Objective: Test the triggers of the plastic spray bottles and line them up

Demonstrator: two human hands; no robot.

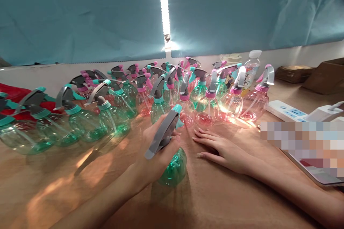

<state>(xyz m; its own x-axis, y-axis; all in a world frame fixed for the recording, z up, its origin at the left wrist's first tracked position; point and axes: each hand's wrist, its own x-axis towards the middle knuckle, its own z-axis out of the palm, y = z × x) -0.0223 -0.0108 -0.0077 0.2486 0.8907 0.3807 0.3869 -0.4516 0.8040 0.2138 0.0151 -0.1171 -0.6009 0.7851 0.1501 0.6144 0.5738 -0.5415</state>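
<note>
Left hand [157, 150] fingers wrapped around green spray bottle [173, 166] neck, bottle upright on worktop [215, 200] near front edge. Right hand [223, 150] flat, fingers spread, empty, beside it.

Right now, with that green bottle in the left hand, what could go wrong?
1. The left hand holds the green spray bottle by its sprayer head; a squeeze might spray toward the power strip.
2. The crowded bottles stand just ahead; pushing forward could topple them.
</note>
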